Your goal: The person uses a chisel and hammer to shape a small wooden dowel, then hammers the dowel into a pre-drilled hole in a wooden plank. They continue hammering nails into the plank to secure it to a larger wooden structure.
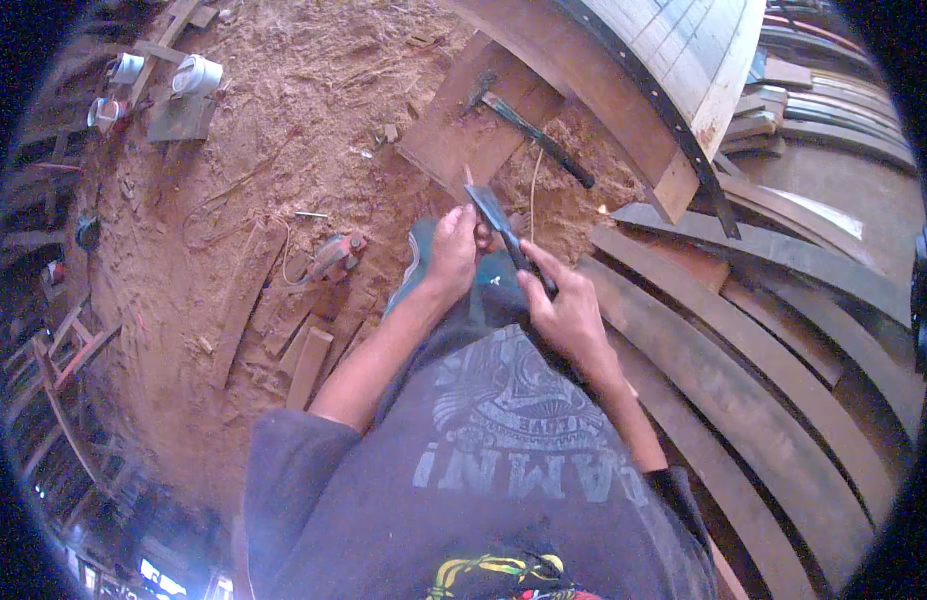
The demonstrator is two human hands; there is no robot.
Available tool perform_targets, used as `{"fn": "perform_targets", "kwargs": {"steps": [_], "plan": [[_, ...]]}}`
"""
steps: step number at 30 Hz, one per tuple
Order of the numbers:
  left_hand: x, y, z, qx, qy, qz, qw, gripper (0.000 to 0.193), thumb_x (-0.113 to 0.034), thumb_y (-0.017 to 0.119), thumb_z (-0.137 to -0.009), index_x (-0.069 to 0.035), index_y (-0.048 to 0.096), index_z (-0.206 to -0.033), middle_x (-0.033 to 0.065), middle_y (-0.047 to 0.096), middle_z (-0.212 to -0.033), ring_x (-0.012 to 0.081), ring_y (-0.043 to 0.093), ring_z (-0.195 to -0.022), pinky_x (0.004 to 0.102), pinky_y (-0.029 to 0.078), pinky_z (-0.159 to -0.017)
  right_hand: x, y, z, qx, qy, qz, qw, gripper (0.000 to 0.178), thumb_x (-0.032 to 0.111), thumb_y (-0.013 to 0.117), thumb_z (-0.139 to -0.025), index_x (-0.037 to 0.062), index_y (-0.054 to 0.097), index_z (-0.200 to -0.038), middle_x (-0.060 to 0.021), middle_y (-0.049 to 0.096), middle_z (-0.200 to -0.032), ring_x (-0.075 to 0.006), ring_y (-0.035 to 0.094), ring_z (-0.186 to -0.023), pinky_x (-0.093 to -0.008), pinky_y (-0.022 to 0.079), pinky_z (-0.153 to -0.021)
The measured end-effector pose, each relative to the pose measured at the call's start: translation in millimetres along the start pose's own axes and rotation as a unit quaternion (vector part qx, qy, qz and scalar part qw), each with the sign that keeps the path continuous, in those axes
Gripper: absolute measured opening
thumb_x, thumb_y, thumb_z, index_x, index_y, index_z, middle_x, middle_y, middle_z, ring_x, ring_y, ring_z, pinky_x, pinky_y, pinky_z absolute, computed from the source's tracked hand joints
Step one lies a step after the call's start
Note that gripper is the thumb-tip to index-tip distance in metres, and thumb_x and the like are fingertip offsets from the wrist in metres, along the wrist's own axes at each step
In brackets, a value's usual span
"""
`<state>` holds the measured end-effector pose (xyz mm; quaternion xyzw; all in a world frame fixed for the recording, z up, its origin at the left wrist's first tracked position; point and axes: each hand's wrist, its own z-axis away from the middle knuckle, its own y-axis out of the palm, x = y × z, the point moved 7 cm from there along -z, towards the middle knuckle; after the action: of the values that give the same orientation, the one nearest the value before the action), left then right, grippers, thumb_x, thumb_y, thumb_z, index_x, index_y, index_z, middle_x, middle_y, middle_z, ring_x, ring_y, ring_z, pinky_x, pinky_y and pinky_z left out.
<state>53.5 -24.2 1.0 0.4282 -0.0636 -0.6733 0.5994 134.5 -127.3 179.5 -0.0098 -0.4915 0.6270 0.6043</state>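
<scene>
In front of my body, my right hand (568, 305) is closed round the dark handle of a wide-bladed chisel (489, 208). Its grey blade points up and away, to the left. My left hand (455, 248) is closed beside the blade, with fingers curled round a thin, reddish stick (468, 176) whose tip shows past the blade; the rest of it is hidden. Just beyond my hands a board (445, 140) lies on the sawdust. A hammer (543, 142) with a dark grip rests across it, head at the far end.
A boat hull (643, 80) rises ahead on the right. Long curved planks (723, 370) lie to my right. On the left are a corded power tool (335, 257), offcuts (309, 362) and white buckets (197, 76) on sawdust-covered ground (173, 300).
</scene>
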Motion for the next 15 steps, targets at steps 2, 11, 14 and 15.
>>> {"fn": "perform_targets", "kwargs": {"steps": [2,11,14,15], "plan": [[-4,4,2,-0.011,0.017,-0.045,0.999,0.034,-0.036,0.047,-0.114,-0.011,0.058,-0.094,-0.0019,0.056,-0.077,0.0091,0.054,-0.066,0.0302,0.050,-0.064,0,-2,15,-0.004,-0.031,-0.025,0.999,0.043,0.017,0.069,-0.097,0.0056,0.067,-0.138,-0.0248,0.073,-0.124,-0.0364,0.073,-0.115,-0.0404,0.055,-0.100],[-11,3,4,-0.059,0.073,-0.151,0.984,0.038,-0.033,0.039,-0.115,-0.007,0.064,-0.103,0.0006,0.064,-0.078,0.0110,0.062,-0.065,0.0304,0.051,-0.059,12,-12,24,0.003,-0.002,-0.011,1.000,0.041,0.015,0.069,-0.096,0.0039,0.069,-0.135,-0.0261,0.074,-0.121,-0.0379,0.074,-0.113,-0.0418,0.055,-0.098],[1,-12,0,-0.041,0.060,-0.103,0.992,0.038,-0.035,0.040,-0.116,-0.008,0.064,-0.106,-0.0002,0.065,-0.079,0.0111,0.063,-0.067,0.0300,0.052,-0.061,13,-8,17,0.000,-0.001,-0.005,1.000,0.042,0.015,0.070,-0.095,0.0075,0.069,-0.136,-0.0277,0.073,-0.118,-0.0378,0.074,-0.111,-0.0423,0.056,-0.095],[0,-12,-1,-0.038,0.056,-0.083,0.994,0.038,-0.036,0.040,-0.116,-0.008,0.064,-0.107,-0.0005,0.065,-0.079,0.0110,0.063,-0.067,0.0300,0.052,-0.062,15,-7,16,0.000,0.000,-0.010,1.000,0.042,0.015,0.070,-0.095,0.0082,0.069,-0.137,-0.0279,0.073,-0.117,-0.0379,0.074,-0.111,-0.0420,0.056,-0.095]]}}
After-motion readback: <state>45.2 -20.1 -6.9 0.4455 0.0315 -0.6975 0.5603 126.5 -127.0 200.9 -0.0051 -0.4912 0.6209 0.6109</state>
